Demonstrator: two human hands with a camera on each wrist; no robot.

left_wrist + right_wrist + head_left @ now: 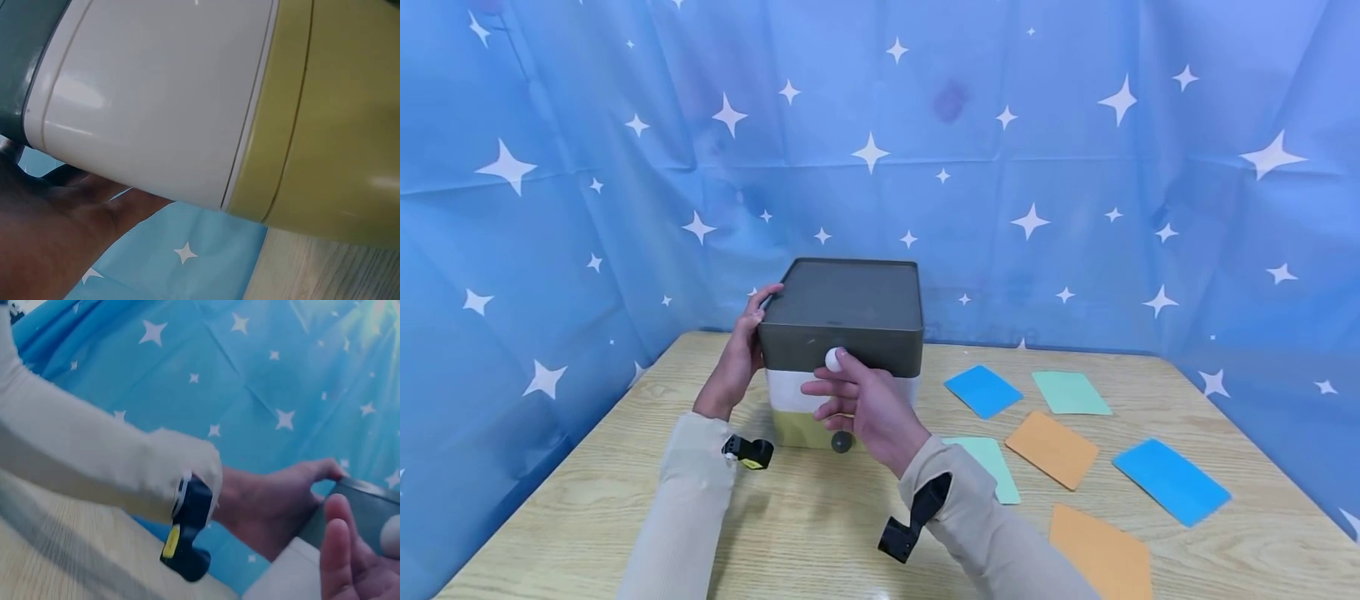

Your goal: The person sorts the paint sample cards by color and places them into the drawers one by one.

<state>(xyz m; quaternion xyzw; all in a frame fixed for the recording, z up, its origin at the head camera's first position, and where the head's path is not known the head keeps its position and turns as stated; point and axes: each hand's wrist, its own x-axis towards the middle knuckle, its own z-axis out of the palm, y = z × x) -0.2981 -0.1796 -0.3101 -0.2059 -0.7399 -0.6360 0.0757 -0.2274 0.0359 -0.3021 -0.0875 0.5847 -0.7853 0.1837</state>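
Two hands: both on one stacked box (842, 350), near the table's (820, 533) far left edge, close to the star curtain (1075, 150).
Box: dark grey top tier, white middle tier, olive bottom tier; white knob (833, 359) on grey front, dark knob (842, 442) on olive front.
Left hand (739, 360): flat against box's left side, fingertips curled over the grey tier's top edge; steadies, not a full clamp.
Right hand (857, 404): at the front face, thumb and forefinger closed on the white knob.
Cards: blue card (982, 390), green card (1071, 392), orange card (1052, 448) and more lie loose on the table's right half, apart from the box.
Risk 1: a pull on the knob could drag the whole stack toward the near edge if the left hand's hold is light.
Risk 2: tiers might shift or tilt on each other; how they lock can't be told.
Risk 3: pinch could slip off the small round knob.
Hidden: white tier's knob, if any, is behind the right hand; box contents unseen.
Cut off: nearest orange card runs under the right sleeve.
Hard to read: right wrist view is blurred; left wrist view shows only box wall and palm.
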